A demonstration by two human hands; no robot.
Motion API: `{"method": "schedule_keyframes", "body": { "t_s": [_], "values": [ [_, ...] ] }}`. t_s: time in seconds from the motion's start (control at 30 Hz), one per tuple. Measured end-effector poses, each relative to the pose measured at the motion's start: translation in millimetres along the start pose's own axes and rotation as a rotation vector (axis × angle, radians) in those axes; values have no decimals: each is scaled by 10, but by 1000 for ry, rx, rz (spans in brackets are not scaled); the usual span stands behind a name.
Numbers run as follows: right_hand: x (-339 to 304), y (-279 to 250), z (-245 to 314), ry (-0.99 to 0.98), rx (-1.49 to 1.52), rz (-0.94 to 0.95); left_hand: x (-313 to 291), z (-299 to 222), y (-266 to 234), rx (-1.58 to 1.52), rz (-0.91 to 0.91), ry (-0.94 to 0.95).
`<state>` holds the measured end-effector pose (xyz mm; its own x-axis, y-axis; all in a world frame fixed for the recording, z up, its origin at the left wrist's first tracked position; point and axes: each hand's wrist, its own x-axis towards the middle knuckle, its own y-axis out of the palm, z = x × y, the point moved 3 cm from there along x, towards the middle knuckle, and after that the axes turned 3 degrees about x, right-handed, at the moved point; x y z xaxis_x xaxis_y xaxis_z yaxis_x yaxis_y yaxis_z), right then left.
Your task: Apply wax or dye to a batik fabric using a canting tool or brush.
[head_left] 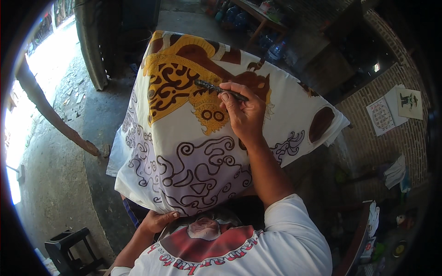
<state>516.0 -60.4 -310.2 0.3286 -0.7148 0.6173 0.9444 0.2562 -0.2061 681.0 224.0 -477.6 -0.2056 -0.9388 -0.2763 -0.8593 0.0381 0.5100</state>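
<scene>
A large white cloth (258,161) with batik patterns is draped in front of me, its lower edge by my lap. Yellow and brown figures fill its upper part; dark curling lines on pale purple cover the lower part. My right hand (244,108) is closed round a dark, mottled pen-like tool (212,86). The tool slants to the upper left, its far end over the yellow and brown pattern. Whether that end touches the cloth I cannot tell. At the cloth's lower edge my left hand (159,221) grips the fabric, thumb on top and fingers mostly hidden.
A black plastic stool (71,250) stands at the lower left. A wooden pole (50,110) leans at the left near the bright doorway. Plastic bottles (276,50) and a wooden table (258,16) are beyond the cloth. Paper drawings (381,115) hang on the brick wall at right.
</scene>
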Motion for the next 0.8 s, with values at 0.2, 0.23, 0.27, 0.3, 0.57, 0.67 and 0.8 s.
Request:
{"method": "schedule_keyframes", "body": {
  "t_s": [0.2,0.23,0.27,0.3,0.57,0.67,0.8],
  "values": [
    [38,-49,33,-37,13,-23,10,71,-54,3,6,10],
    [44,-55,53,-56,-8,-28,12,79,-58,-11,14,16],
    [42,-63,57,-55,-11,-29,27,94,-70,-12,17,15],
    [38,-71,58,-45,-13,-34,41,107,-80,-4,33,34],
    [6,0,38,-19,12,-18,33,239,-168,28,3,-19],
    [1,7,10,11,1,-6,39,248,-172,25,7,1],
    [14,-12,7,9,25,-9,40,280,-205,29,7,-19]
  ]
}}
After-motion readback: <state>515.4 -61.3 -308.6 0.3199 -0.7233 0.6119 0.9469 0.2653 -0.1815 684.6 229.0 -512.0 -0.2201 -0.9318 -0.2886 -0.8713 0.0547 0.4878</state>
